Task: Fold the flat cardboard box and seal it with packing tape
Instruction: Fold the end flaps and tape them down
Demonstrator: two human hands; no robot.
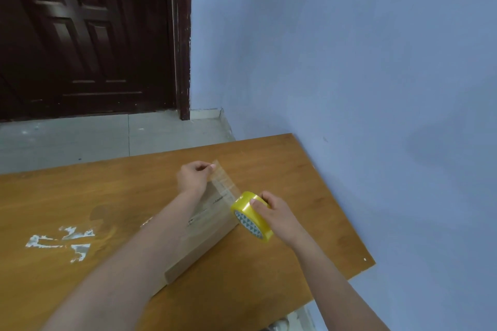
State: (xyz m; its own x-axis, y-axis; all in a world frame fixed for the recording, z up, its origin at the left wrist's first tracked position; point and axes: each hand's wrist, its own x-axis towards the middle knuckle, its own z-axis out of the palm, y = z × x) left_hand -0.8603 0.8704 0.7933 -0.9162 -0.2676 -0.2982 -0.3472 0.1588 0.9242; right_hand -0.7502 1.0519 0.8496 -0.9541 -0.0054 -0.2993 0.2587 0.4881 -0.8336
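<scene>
The cardboard box [204, 239] lies on the wooden table [80, 196], folded into a long shape, partly hidden under your left forearm. Your left hand [194, 176] pinches the free end of the clear tape strip [224, 183] between thumb and fingertips, held above the far end of the box. Your right hand [274, 213] grips the yellow tape roll [251, 216], fingers curled round its rim, just beside the box's right edge. The strip seems to run taut between both hands, though blur makes that uncertain.
</scene>
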